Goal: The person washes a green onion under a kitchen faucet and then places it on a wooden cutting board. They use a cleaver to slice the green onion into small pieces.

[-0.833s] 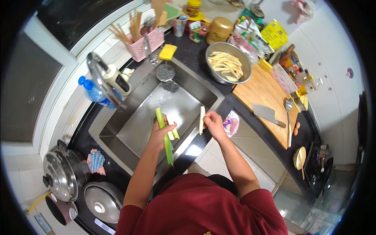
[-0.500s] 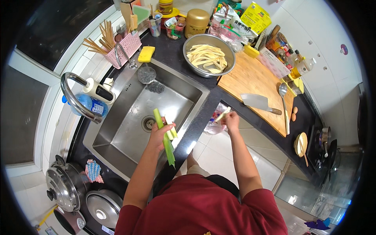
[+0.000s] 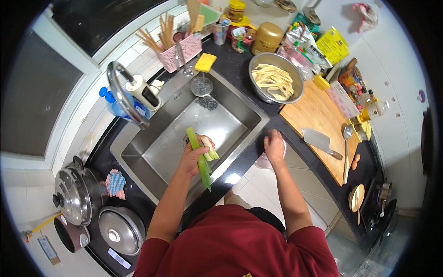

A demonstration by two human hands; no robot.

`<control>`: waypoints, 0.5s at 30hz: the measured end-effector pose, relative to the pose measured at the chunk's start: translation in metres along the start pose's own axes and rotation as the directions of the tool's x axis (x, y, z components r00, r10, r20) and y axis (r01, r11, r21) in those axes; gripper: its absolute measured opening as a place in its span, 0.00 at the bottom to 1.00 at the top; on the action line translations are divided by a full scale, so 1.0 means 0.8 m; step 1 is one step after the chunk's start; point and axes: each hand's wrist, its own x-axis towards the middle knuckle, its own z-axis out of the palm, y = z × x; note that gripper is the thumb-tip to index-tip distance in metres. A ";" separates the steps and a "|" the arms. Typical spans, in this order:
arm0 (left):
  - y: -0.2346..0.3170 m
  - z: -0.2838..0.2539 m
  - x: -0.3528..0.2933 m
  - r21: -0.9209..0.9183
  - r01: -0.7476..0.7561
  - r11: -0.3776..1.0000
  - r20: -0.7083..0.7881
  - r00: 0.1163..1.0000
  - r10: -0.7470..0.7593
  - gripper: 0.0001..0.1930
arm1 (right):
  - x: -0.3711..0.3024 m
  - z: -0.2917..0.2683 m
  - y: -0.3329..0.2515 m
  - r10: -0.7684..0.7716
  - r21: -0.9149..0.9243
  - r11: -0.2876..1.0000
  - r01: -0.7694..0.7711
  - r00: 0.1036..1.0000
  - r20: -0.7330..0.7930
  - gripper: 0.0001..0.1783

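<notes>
Worn on the head, the left fisheye camera looks down from close above, taking in the red shirt [image 3: 235, 244] near, the sink [image 3: 161, 150] left, the wooden board [image 3: 302, 114] right and the golden jar [image 3: 267, 38] far

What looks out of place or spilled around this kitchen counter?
I see no clear spill or damage. Slightly odd: two eggs lie loose on the dark countertop beside the wooden cutting board, with no container around them. The cleaver also lies askew on the board, its blade close to the edge.
</notes>
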 end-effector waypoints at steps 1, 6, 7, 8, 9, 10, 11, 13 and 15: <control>0.004 -0.005 -0.003 -0.009 -0.008 1.000 -0.008 1.000 0.008 0.17 | 0.007 0.004 -0.018 -0.090 0.023 0.996 0.090 0.996 0.010 0.13; 0.025 -0.032 -0.020 -0.010 -0.097 0.995 -0.079 0.992 0.096 0.18 | 0.045 0.034 -0.159 -0.393 0.185 0.909 0.373 0.916 0.080 0.13; 0.029 -0.037 -0.024 0.008 -0.121 0.993 -0.085 0.989 0.122 0.18 | 0.048 0.043 -0.187 -0.442 0.231 0.881 0.413 0.892 0.093 0.14; 0.034 -0.043 -0.028 0.026 -0.144 0.989 -0.093 0.985 0.145 0.18 | 0.050 0.049 -0.214 -0.490 0.278 0.850 0.448 0.865 0.106 0.15; 0.040 -0.049 -0.032 0.061 -0.154 0.986 -0.080 0.984 0.159 0.18 | 0.051 0.057 -0.238 -0.534 0.307 0.821 0.482 0.838 0.113 0.15; 0.047 -0.056 -0.036 0.095 -0.164 0.982 -0.068 0.983 0.171 0.17 | 0.053 0.066 -0.260 -0.576 0.335 0.790 0.514 0.808 0.120 0.16; 0.052 -0.062 -0.038 0.127 -0.173 0.977 -0.052 0.982 0.180 0.17 | 0.055 0.073 -0.280 -0.615 0.358 0.759 0.543 0.778 0.125 0.16; 0.058 -0.079 -0.041 0.162 -0.217 0.963 -0.066 0.971 0.230 0.16 | 0.065 0.091 -0.320 -0.688 0.323 0.701 0.636 0.722 0.074 0.22; 0.063 -0.091 -0.044 0.115 -0.225 0.968 -0.143 0.960 0.240 0.15 | 0.077 0.103 -0.360 -0.734 0.286 0.658 0.696 0.678 0.040 0.26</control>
